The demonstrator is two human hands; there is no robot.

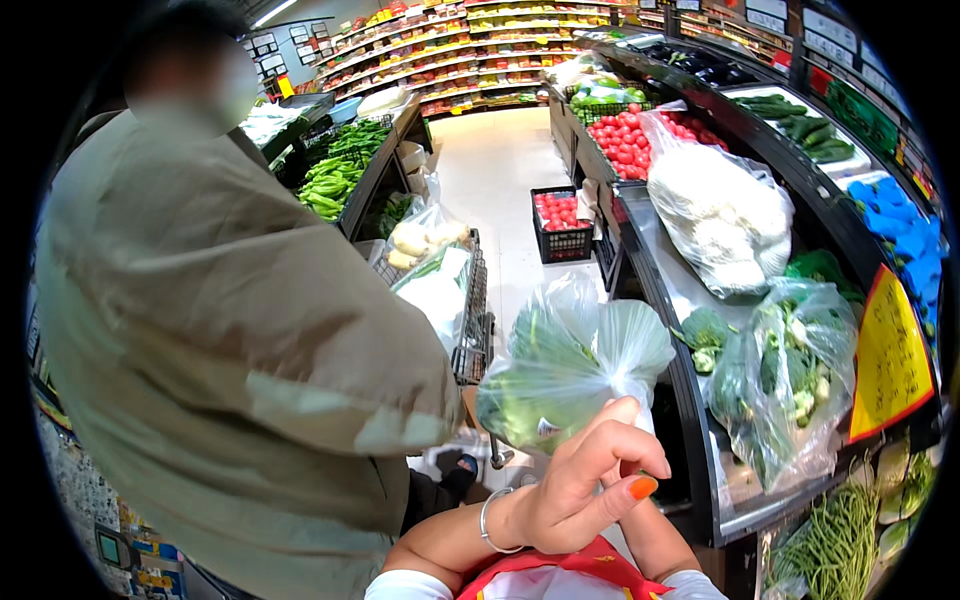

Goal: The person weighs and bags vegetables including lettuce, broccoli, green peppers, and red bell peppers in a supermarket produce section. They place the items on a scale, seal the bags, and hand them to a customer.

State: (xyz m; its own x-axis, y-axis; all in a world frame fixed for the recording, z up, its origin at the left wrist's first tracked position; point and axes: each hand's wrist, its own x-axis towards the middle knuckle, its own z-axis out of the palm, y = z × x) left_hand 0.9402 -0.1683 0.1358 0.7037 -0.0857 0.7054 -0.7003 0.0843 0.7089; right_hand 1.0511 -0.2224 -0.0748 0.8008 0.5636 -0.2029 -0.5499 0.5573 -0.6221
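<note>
A clear plastic bag of broccoli hangs in front of me, its neck gathered and its top flaring to the right. My left hand, with a silver bangle at the wrist, reaches across my body with fingers curled at the gathered plastic. Its thumb, with an orange nail, lies near the bent index finger. Behind it, my right hand is mostly hidden; the right forearm rises towards the same spot, and its grip cannot be seen. A small white label sits on the bag.
A person in a brown-green jacket stands close on my left beside a shopping cart with bagged produce. To the right, a sloped vegetable stand bears bagged broccoli, bagged cauliflower and tomatoes. A black tomato crate sits on the floor.
</note>
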